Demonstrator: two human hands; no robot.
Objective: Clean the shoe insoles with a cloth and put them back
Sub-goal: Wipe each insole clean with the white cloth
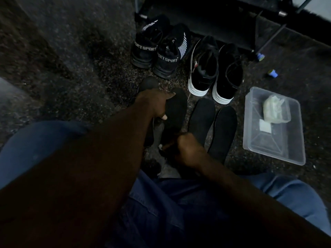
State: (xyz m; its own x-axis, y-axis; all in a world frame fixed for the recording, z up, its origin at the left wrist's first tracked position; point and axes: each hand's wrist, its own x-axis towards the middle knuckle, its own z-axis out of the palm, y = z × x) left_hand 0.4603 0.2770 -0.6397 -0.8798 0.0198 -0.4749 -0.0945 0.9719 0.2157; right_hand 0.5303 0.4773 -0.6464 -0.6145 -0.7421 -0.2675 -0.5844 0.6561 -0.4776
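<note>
My left hand [154, 104] grips a black insole [176, 113] by its left edge, thumb curled under it, just above the carpet. A second insole's tip [148, 83] pokes out beyond that hand. My right hand [186, 149] is curled into a fist at the held insole's near end, and a grey cloth [169, 171] seems to hang from it. Two more black insoles [201, 119] [223, 129] lie flat side by side to the right. A black pair marked SPORT [161, 51] and a black pair with white soles [215, 72] stand behind them.
A clear plastic tub [279, 149] sits on the carpet at the right with a pale wad [274, 110] inside. Two small blue caps [273, 73] lie near a black rack [206, 17] at the back. My knees in blue jeans [290, 190] frame the near edge.
</note>
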